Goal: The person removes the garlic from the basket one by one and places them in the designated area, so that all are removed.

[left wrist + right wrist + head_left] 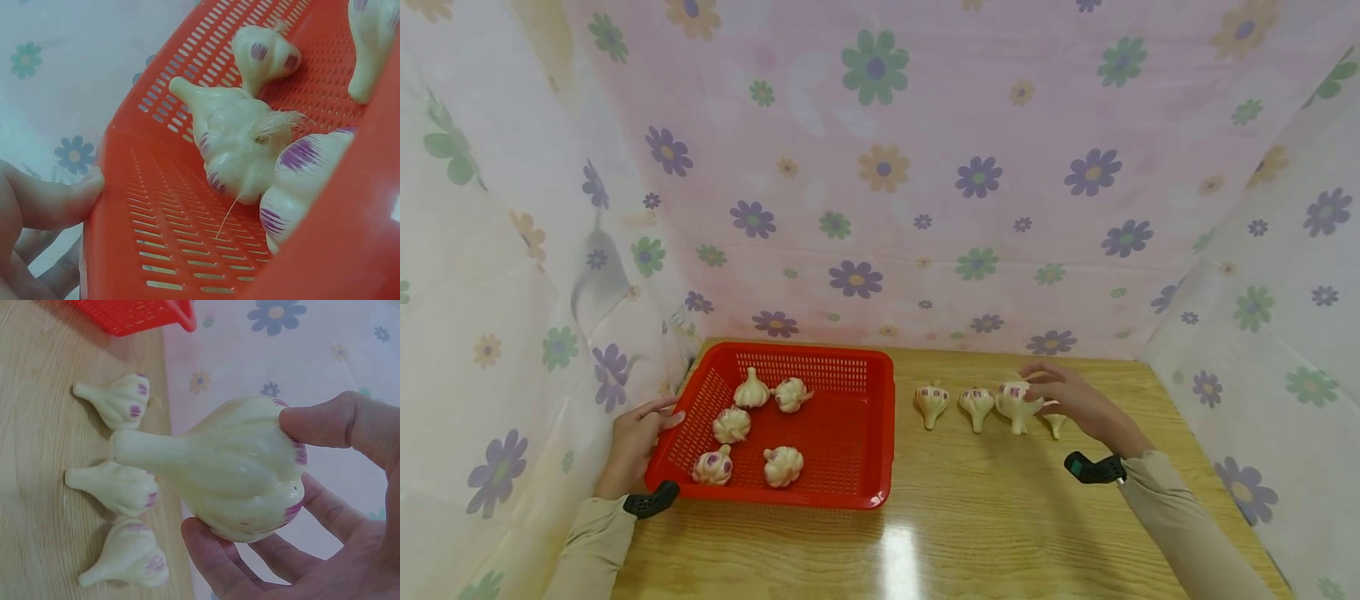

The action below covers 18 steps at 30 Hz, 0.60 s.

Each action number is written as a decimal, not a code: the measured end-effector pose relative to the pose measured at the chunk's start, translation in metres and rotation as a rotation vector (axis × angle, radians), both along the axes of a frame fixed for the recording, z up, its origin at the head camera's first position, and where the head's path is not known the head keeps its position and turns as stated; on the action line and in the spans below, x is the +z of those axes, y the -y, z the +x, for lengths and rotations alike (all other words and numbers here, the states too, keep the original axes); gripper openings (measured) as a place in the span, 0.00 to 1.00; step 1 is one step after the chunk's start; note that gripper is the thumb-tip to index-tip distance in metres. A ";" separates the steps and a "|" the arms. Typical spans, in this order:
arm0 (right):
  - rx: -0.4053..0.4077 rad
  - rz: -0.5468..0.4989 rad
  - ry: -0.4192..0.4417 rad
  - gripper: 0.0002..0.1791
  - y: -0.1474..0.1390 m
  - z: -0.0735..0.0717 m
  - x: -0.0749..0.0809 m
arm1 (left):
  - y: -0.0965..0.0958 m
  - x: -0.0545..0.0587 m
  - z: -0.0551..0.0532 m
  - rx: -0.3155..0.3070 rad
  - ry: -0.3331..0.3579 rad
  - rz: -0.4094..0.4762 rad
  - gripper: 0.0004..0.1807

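A garlic bulb with purple streaks hangs between the thumb and fingers of my right hand, its stem pointing away from the palm. Three similar bulbs lie in a row on the wooden table: a left one, a middle one and a right one, partly hidden by the hand. My left hand holds the left rim of a red plastic basket, thumb at the edge and other fingers lower on the outside. Several garlic bulbs lie inside, mostly toward the basket's left side.
The wooden table carries the basket at left and the garlic row at right. Flower-printed cloth stands close behind the table and along both sides. Each wrist wears a black camera mount, such as the right mount.
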State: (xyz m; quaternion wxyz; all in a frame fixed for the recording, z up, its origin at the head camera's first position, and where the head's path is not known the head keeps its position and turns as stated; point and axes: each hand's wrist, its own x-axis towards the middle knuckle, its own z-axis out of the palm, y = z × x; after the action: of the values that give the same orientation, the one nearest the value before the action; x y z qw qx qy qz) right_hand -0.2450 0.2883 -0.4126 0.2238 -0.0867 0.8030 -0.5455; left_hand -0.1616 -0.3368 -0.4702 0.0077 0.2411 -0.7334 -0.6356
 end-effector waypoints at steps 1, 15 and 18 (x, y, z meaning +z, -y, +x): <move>0.000 0.005 -0.003 0.24 -0.002 0.000 0.000 | 0.000 0.000 0.000 0.001 0.001 -0.003 0.30; -0.019 0.050 -0.008 0.27 -0.025 0.003 -0.004 | -0.001 0.002 0.000 0.015 0.025 0.019 0.31; -0.023 0.050 -0.011 0.27 -0.030 0.004 -0.006 | -0.001 0.002 0.000 0.014 0.029 0.027 0.32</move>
State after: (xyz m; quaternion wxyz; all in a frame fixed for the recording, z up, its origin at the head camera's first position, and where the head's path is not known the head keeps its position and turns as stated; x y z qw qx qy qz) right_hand -0.2409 0.3184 -0.4187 0.2152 -0.0750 0.8187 -0.5271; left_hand -0.1618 -0.3355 -0.4678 -0.0018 0.2554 -0.7232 -0.6417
